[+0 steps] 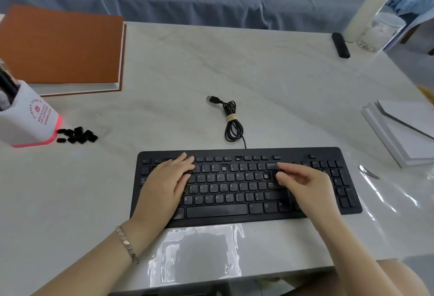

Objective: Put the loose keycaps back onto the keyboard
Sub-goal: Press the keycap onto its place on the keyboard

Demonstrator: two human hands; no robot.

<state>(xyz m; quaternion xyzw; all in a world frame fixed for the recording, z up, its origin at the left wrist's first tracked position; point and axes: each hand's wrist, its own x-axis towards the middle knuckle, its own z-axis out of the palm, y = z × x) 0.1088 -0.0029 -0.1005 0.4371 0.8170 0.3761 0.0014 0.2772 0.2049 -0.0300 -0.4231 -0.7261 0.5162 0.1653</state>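
While our left hand [164, 183] rests flat, fingers straight, on the black flat plastic keyboard [218, 211], our right hand [305, 183] curls above its right side, grip unclear to us, small loose black keycaps [77, 135] heaped well left, beside white pen cup [30, 117]

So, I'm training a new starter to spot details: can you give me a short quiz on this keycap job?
1. True or false: the USB plug of the keyboard lies unplugged on the table.
2. Where is the pile of loose keycaps? A beside the white pen holder; B on the orange folder; C on the spacebar.
3. Fill in: the ___ hand lies flat on the keys.
Key: 1 true; 2 A; 3 left hand.
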